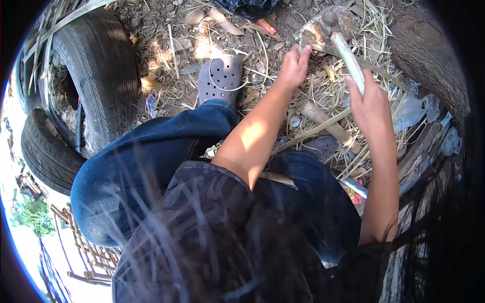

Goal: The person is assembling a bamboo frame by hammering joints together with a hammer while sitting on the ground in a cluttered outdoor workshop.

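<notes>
My right hand [371, 101] is wrapped round the pale handle of a hammer [349, 63]. The dark, rounded hammer head is over a flat, light-coloured stone [348, 22] on the ground; whether they touch I cannot tell. To the left of the hammer, my left hand [294, 68] is closed at the stone's near edge, thumb toward the hammer. What its fingers grip is mostly hidden. A thin, flat strip [376, 69] of wood or bamboo runs behind the hammer handle toward the right. Pale shavings [323, 73] lie under both hands.
Old tyres [98, 76] lean at the left. A thick tree trunk [429, 55] stands at the right, with crumpled clear plastic [409, 116] beside it. A grey clog [221, 78] is on my foot. A black bag [247, 7] lies at the far edge, and a cut pole [331, 126] between my legs.
</notes>
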`<move>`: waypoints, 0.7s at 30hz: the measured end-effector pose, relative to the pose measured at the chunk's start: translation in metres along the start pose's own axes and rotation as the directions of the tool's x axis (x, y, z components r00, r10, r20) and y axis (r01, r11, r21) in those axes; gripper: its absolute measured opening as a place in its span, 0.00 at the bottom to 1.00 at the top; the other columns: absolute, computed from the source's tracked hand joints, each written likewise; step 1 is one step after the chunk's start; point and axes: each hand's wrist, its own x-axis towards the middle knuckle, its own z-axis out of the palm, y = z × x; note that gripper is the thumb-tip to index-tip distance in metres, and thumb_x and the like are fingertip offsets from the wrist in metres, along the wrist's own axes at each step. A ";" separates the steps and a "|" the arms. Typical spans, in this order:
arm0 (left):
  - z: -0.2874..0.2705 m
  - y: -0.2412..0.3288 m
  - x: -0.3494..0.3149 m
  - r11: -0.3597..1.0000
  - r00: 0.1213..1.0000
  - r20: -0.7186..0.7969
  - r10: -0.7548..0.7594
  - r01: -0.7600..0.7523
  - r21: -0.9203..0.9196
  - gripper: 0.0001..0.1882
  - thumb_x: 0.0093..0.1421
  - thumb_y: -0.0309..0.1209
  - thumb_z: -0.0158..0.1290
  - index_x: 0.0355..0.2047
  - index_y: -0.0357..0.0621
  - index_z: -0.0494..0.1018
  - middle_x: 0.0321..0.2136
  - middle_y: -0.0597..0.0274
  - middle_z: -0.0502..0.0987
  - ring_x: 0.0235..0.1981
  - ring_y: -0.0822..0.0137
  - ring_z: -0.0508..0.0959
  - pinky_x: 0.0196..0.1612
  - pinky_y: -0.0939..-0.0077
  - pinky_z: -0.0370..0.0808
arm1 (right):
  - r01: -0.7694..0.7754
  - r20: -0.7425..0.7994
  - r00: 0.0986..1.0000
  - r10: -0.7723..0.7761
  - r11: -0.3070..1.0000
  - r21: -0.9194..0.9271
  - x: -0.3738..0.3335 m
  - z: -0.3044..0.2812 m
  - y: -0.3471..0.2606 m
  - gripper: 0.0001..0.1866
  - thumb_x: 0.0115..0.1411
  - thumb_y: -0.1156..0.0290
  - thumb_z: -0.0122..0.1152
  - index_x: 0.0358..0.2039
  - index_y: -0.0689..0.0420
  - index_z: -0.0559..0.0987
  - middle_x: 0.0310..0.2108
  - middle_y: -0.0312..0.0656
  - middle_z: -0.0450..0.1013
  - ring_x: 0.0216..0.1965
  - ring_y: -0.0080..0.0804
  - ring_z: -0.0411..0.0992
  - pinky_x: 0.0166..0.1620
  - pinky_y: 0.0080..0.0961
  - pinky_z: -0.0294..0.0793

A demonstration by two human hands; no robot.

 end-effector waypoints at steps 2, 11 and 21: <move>-0.002 0.003 -0.005 0.999 0.999 0.023 0.038 -0.038 -0.027 0.23 0.69 0.43 0.46 0.37 0.29 0.68 0.31 0.30 0.76 0.38 0.35 0.76 0.43 0.52 0.71 | 0.000 -0.017 1.000 0.000 1.000 0.020 -0.007 0.008 0.003 0.20 0.66 0.58 0.52 0.47 0.63 0.72 0.27 0.62 0.76 0.34 0.62 0.76 0.37 0.50 0.72; 0.003 0.000 -0.005 0.997 0.999 0.002 0.050 -0.050 -0.060 0.22 0.69 0.43 0.45 0.38 0.30 0.65 0.34 0.28 0.75 0.39 0.31 0.75 0.43 0.49 0.71 | 0.028 0.057 0.998 -0.015 0.973 -0.227 0.005 -0.007 -0.010 0.21 0.65 0.58 0.53 0.51 0.61 0.71 0.29 0.62 0.76 0.35 0.61 0.76 0.38 0.51 0.74; 0.003 0.004 -0.009 0.982 0.989 -0.119 0.087 -0.065 0.180 0.21 0.68 0.44 0.45 0.39 0.33 0.66 0.31 0.26 0.76 0.38 0.27 0.74 0.43 0.41 0.70 | 0.207 0.067 0.978 -0.196 0.895 -0.395 0.010 -0.008 -0.012 0.18 0.64 0.61 0.55 0.47 0.62 0.73 0.25 0.56 0.77 0.30 0.55 0.77 0.36 0.47 0.76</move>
